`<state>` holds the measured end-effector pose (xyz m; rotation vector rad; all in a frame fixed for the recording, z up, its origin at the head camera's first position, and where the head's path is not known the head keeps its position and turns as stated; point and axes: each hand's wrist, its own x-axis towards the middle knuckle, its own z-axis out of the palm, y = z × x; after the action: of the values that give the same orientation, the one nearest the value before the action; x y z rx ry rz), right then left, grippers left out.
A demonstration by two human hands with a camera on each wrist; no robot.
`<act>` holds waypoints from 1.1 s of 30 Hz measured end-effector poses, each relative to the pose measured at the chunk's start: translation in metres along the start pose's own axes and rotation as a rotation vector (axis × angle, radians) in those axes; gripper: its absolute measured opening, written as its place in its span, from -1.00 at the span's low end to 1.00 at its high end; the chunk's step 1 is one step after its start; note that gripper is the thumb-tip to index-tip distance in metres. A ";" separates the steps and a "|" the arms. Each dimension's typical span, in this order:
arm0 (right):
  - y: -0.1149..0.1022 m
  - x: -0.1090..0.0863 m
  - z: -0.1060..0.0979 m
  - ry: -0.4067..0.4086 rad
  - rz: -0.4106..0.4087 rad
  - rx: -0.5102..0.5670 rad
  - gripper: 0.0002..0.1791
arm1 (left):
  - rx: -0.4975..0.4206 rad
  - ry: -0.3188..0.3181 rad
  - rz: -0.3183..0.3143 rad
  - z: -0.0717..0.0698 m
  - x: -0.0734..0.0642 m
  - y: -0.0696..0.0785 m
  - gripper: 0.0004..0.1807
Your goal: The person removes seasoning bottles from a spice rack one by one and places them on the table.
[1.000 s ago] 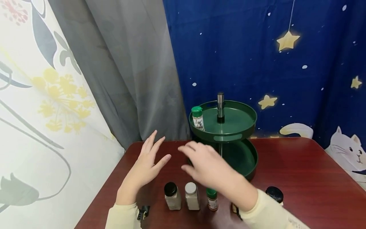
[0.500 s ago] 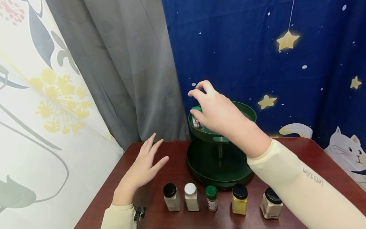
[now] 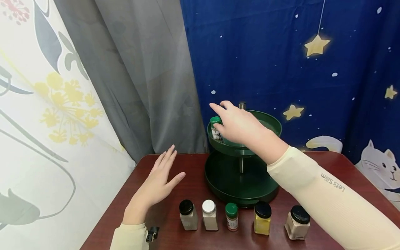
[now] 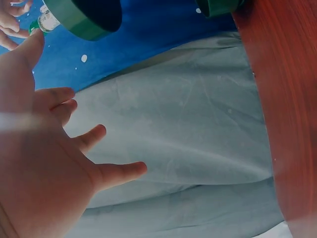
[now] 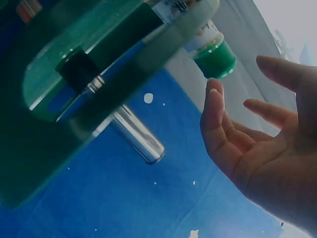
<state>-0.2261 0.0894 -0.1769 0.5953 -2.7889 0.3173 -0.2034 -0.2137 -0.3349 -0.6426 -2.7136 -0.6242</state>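
Note:
A small spice jar with a green cap [image 3: 215, 133] stands at the left rim of the upper tray on the green two-tier rack [image 3: 232, 151]. My right hand [image 3: 239, 125] hovers over that tray, thumb extended and fingers loosely spread beside the jar's cap. In the right wrist view, a fingertip comes right up to the green cap [image 5: 216, 60], and no fingers curl round it. My left hand [image 3: 156, 184] is held above the left side of the table, fingers spread and palm bare. The left wrist view shows it holding nothing.
Along the near part of the red-brown table [image 3: 131, 194] stands a row: a black-capped bottle [image 3: 189, 220], a white-capped bottle [image 3: 210, 220], another green-capped jar [image 3: 232, 220], a yellow jar [image 3: 261, 225] and a black-lidded beige jar [image 3: 297, 227]. A metal post [image 5: 138, 134] rises from the upper tray.
My right hand has risen from over the table to the upper tray, then lowered slightly beside the green-capped jar. The left hand has barely moved.

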 end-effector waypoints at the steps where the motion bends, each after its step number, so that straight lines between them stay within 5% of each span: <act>1: 0.001 0.000 0.001 0.001 -0.010 0.000 -0.24 | 0.003 -0.001 0.000 0.000 0.000 0.000 -0.07; 17: 0.008 0.001 0.015 -0.008 -0.052 0.027 -0.53 | 0.014 -0.004 0.002 0.001 0.001 0.002 -0.06; 33: 0.008 0.003 0.018 0.086 -0.070 0.071 -0.78 | 0.020 0.008 -0.023 -0.011 -0.002 -0.003 -0.06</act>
<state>-0.2358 0.0904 -0.1939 0.6770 -2.6774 0.4193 -0.2013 -0.2218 -0.3276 -0.6028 -2.7198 -0.6035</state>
